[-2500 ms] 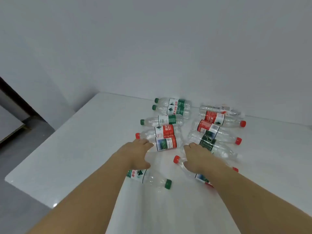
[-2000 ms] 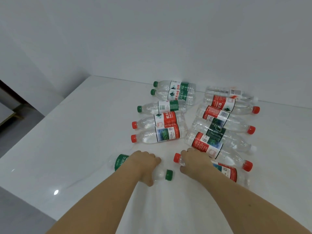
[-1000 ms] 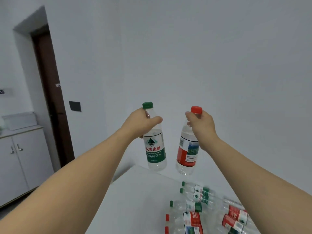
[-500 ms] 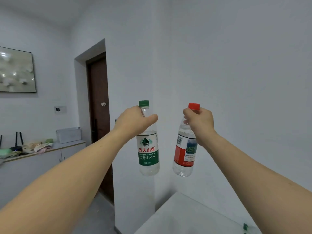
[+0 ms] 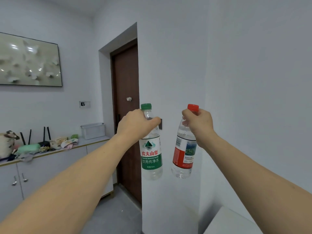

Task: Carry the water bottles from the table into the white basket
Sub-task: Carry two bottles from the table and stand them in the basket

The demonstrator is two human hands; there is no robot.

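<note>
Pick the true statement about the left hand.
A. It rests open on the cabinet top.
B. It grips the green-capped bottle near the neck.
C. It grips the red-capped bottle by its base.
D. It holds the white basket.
B: the left hand wraps the green-capped bottle just under its cap, bottle hanging upright.

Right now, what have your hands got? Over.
Left hand grips green-capped bottle. Right hand grips red-capped bottle. White basket ahead on counter.
</note>
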